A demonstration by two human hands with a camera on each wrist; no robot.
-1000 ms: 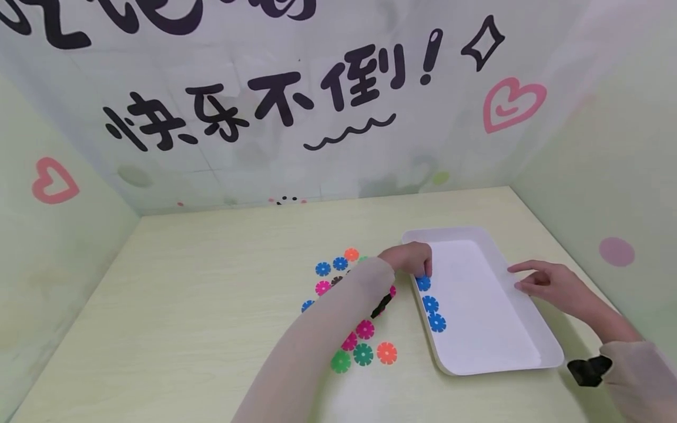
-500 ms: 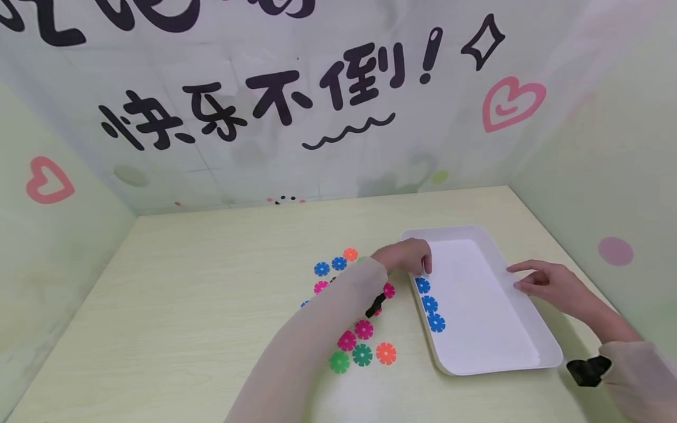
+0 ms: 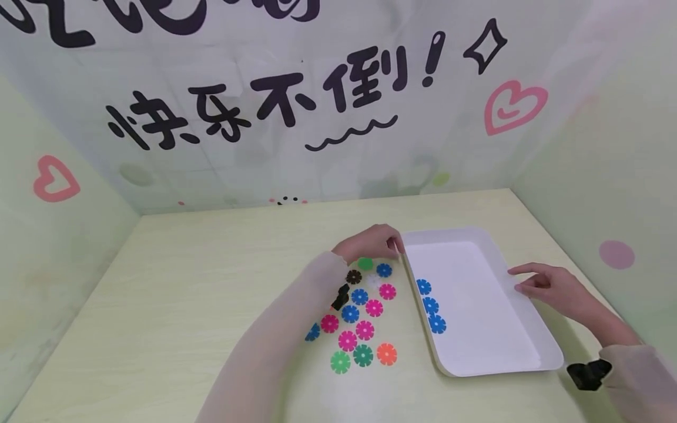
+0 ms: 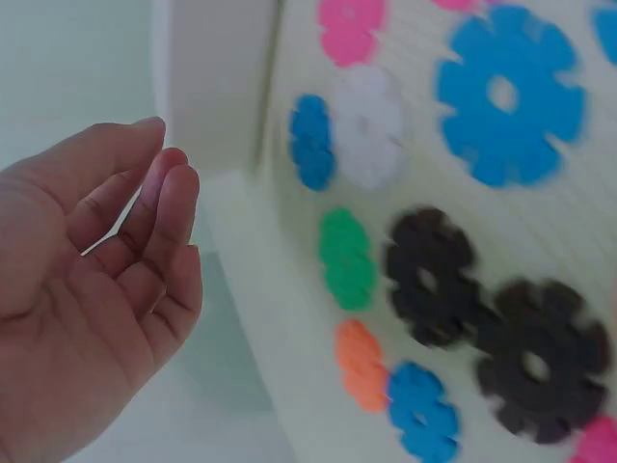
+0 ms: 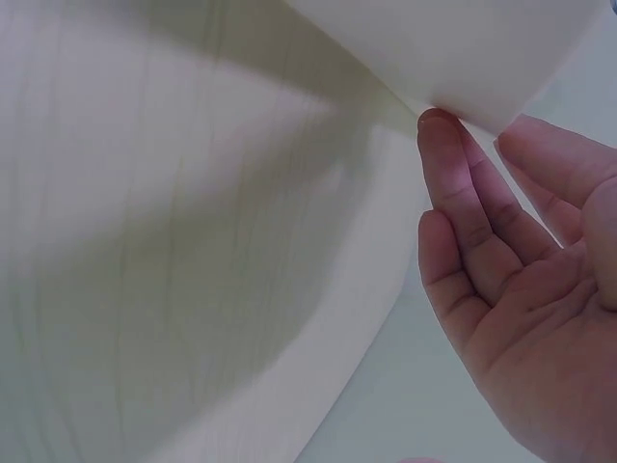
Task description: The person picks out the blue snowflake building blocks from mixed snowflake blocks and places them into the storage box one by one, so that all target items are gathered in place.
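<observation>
My left hand (image 3: 372, 242) hovers by the far left corner of the white tray (image 3: 481, 329), over the far end of the loose discs. In the left wrist view its fingers are loosely bent, with nothing between thumb and fingertips. Three blue notched plastic discs (image 3: 431, 305) lie in a line along the tray's left inner side. At the tray's right side, my right hand (image 3: 557, 291) pinches the rim. The right wrist view shows the tray's edge (image 5: 463, 77) between its fingertips. Nearest the left hand are a blue disc (image 3: 384, 270) and a green disc (image 3: 365, 264).
Several loose notched discs lie left of the tray, among them a pink disc (image 3: 347, 341), an orange disc (image 3: 386, 354) and a dark brown disc (image 3: 354, 277). My left sleeve (image 3: 275, 335) covers part of this group. Pale walls border the wooden tabletop (image 3: 174, 305).
My left hand has let go of the farthest blue disc in the tray and moved left, out over the loose discs. The right hand stays at the tray rim.
</observation>
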